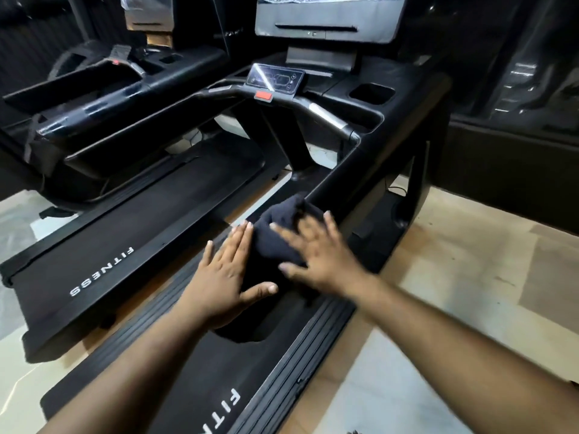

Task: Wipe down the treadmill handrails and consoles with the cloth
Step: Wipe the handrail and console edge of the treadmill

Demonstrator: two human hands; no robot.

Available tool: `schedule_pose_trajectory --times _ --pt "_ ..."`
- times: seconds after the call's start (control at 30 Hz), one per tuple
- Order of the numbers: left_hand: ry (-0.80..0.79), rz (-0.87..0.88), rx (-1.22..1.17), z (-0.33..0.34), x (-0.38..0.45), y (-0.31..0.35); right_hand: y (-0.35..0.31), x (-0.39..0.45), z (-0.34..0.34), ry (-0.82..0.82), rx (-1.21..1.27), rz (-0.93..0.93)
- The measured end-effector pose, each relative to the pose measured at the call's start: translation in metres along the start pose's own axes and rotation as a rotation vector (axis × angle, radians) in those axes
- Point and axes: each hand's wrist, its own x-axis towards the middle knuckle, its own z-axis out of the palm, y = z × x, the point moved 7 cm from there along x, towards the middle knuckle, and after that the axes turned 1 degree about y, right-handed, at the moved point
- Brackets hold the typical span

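A dark cloth (pixel 275 242) lies bunched over the near end of the treadmill's right handrail (pixel 360 164). My left hand (pixel 225 277) lies flat against the cloth's left side, fingers straight and thumb spread out. My right hand (pixel 316 249), blurred, presses on top of the cloth with its fingers spread. Further up sits the console (pixel 275 79) with a small control panel and a red button (pixel 263 95). A large screen (pixel 329 17) stands above it.
A second treadmill (pixel 103 98) stands to the left, its belt (pixel 103 245) marked FITNESS. The near treadmill's belt (pixel 200 386) and ribbed side rail (pixel 282 371) run under my arms. Tiled floor (pixel 454 308) lies to the right. Dark walls close off the back.
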Motion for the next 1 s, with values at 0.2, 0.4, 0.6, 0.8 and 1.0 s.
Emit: schedule_pose_trajectory --times 0.2,0.4,0.6,0.8,1.0 --pt "0.067 0.088 -0.095 0.0 -0.029 -0.01 0.01 0.026 -0.011 0.258 0.057 0.571" --pt "0.335 0.223 -0.635 -0.01 -0.05 -0.021 -0.14 -0.055 0.046 0.383 0.255 0.378" --pt "0.279 0.251 -0.45 -0.012 -0.045 -0.005 -0.123 -0.063 0.053 0.487 0.439 0.538" --pt "0.144 0.239 -0.096 -0.001 -0.02 0.005 -0.088 -0.054 0.058 0.585 0.757 0.901" --pt "0.12 0.27 0.013 0.001 -0.018 0.008 -0.095 -0.069 0.088 0.694 0.972 0.883"
